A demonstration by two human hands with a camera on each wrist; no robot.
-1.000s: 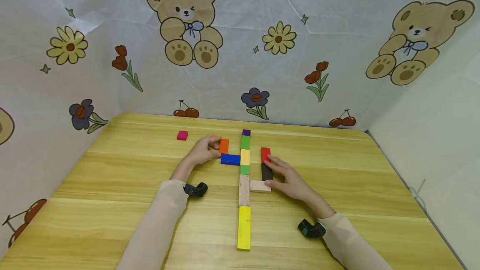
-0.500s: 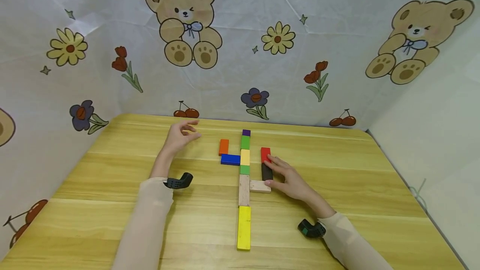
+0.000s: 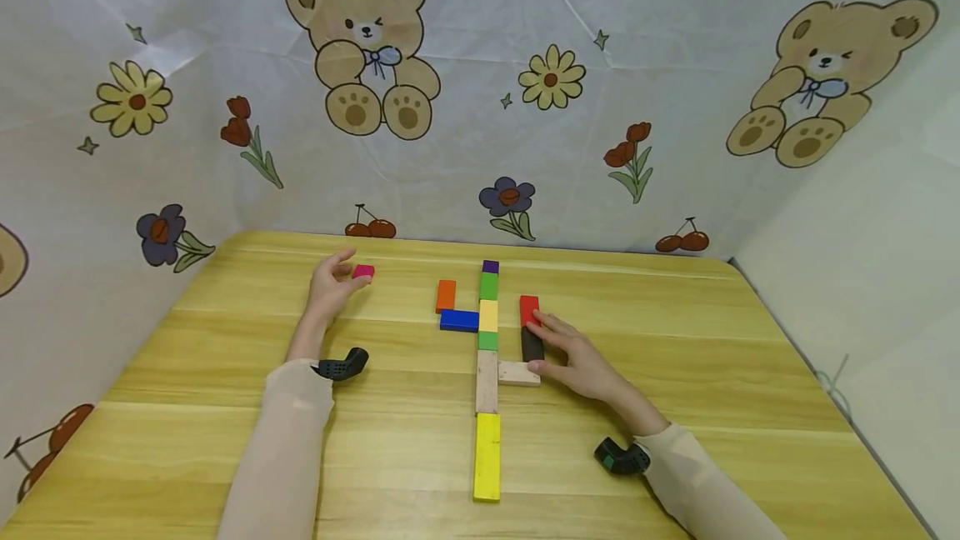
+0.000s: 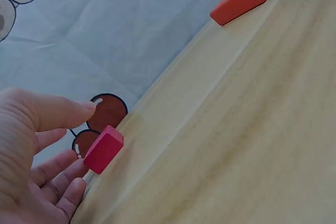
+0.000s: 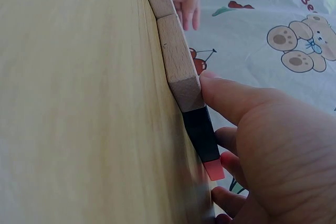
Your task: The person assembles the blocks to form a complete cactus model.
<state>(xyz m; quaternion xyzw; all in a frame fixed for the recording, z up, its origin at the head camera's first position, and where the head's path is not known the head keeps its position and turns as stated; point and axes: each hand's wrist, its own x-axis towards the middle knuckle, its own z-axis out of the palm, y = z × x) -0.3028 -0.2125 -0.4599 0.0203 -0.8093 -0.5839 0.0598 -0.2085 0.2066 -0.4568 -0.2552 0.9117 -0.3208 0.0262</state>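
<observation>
In the head view my left hand (image 3: 324,298) is at the pink block (image 3: 363,272) near the table's far left. Its thumb and fingers are spread around the block; the left wrist view shows the thumb apart from the pink block (image 4: 105,149). My right hand (image 3: 579,361) rests beside a red block (image 3: 528,307) and a black block (image 3: 532,345). Its fingers touch these two, and its thumb lies at the end of a short plain wooden block (image 3: 517,373). In the right wrist view, no block is lifted by that hand.
A column of blocks runs up the middle, from a long yellow block (image 3: 487,458) through a wooden block (image 3: 487,382) to a purple block (image 3: 491,267). Left of it lie a blue block (image 3: 459,321) and an orange block (image 3: 446,297). A printed cloth (image 3: 450,173) hangs behind the table.
My left hand has left the orange block and moved left to the pink block. The right hand stays at the red and black blocks.
</observation>
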